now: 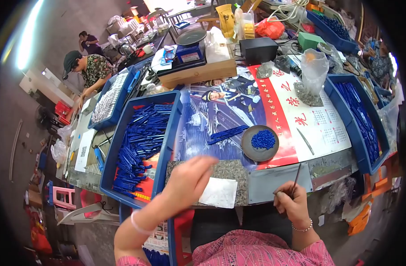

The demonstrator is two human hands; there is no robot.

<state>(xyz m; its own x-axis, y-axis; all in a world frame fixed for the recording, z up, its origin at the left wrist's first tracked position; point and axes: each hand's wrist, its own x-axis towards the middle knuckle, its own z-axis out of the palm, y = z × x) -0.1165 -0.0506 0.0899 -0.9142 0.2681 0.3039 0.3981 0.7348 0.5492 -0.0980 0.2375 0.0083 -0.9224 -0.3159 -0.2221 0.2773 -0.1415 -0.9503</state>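
Brownish rod point(297, 174), apparently between right fingers point(282, 197)

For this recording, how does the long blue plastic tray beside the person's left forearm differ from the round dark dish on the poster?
Shape: the long blue plastic tray is rectangular, while the round dark dish is circular. Size: the tray is much larger than the dish. Contents: the tray holds piled slim blue sticks; the dish holds tiny blue bead-like pieces. Shared: both are open-topped and hold blue items.
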